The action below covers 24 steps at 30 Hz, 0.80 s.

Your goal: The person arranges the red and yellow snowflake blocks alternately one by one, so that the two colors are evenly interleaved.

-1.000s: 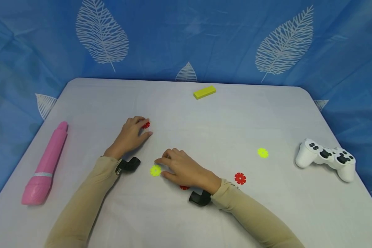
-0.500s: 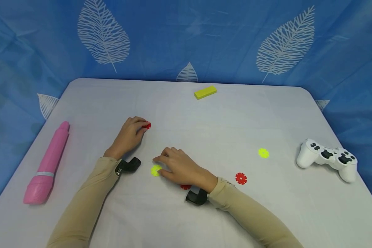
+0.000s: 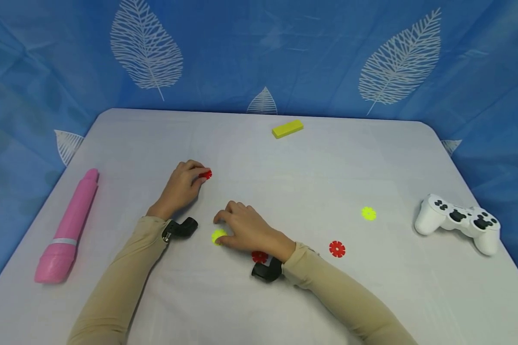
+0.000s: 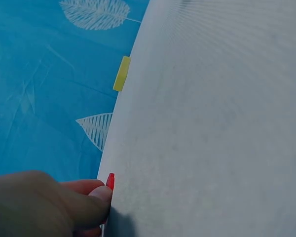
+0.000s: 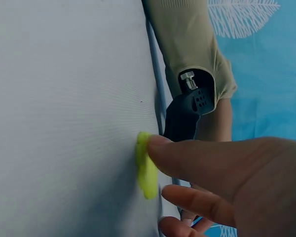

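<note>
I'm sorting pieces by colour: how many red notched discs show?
3. One red notched disc is pinched in the left hand; another red disc is partly covered by the right hand; the third red disc lies beyond the right sleeve. Others could hide beneath the hands.

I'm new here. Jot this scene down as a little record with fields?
Left hand: pinches a red notched disc
Right hand: thumb over a yellow-green disc, contact unclear
Near right hand: second red disc
Farther right: third red disc, second yellow-green disc
At the back: yellow block
Left side: pink club-shaped object
Right side: white game controller
Backdrop: blue leaf-print cloth
</note>
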### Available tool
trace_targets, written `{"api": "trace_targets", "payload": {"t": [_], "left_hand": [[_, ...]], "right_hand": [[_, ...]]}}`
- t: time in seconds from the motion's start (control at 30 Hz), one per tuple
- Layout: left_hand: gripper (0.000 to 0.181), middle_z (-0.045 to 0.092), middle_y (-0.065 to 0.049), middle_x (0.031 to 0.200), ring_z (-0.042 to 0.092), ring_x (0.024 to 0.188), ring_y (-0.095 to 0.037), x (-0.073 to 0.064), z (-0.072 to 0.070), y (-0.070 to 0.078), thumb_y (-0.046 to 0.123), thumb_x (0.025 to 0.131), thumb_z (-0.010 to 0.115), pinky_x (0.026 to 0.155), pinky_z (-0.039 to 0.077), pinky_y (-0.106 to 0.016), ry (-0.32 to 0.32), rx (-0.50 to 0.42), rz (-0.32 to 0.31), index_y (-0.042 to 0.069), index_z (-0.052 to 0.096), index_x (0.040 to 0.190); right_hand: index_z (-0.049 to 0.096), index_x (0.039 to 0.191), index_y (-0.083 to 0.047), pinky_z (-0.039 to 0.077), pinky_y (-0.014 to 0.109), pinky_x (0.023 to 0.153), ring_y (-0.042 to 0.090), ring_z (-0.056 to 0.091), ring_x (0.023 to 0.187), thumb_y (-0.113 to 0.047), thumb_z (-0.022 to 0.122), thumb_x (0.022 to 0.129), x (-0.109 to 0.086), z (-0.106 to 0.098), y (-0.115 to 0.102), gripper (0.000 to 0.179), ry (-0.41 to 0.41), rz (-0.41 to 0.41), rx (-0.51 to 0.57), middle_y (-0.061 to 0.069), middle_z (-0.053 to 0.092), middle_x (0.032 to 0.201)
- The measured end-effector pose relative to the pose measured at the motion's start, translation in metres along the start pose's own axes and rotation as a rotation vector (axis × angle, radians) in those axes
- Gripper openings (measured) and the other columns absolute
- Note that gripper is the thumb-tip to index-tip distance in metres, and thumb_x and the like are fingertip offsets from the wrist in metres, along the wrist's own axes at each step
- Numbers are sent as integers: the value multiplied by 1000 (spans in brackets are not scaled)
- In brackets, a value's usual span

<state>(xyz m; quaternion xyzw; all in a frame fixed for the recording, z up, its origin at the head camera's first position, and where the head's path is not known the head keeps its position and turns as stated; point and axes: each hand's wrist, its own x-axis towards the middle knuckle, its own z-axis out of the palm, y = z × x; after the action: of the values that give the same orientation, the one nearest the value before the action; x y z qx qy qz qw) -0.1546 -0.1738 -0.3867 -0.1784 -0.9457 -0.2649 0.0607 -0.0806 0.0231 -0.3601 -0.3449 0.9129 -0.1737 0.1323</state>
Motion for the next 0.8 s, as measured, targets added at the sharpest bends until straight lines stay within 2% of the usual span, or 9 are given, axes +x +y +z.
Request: {"api": "trace_targets", "payload": {"t": [0.17, 0.37, 0.8], "left_hand": [[26, 56, -16, 113, 48, 101, -32, 0, 1, 0, 7, 88, 56, 86, 39, -45, 6, 0, 1, 0, 62, 113], [27, 56, -16, 113, 48, 101, -32, -1, 1, 0, 7, 88, 56, 86, 39, -45, 11, -4, -2, 0, 62, 113], [27, 56, -16, 112, 48, 100, -32, -1, 2, -1, 8, 88, 56, 86, 38, -46, 19, -7, 3, 0, 63, 113]], "right_hand": [[59, 111, -18, 34, 23, 69, 13, 49, 88, -38, 69, 78, 2, -2, -1, 40, -50, 13, 16, 0, 51, 101], [61, 104, -15, 39, 23, 71, 12, 49, 84, -33, 69, 79, 3, -3, -3, 32, -80, 13, 47, 1, 53, 98], [60, 97, -13, 39, 19, 74, 10, 46, 85, -25, 70, 79, 1, -2, -7, 24, -91, 23, 157, -1, 51, 95]]}}
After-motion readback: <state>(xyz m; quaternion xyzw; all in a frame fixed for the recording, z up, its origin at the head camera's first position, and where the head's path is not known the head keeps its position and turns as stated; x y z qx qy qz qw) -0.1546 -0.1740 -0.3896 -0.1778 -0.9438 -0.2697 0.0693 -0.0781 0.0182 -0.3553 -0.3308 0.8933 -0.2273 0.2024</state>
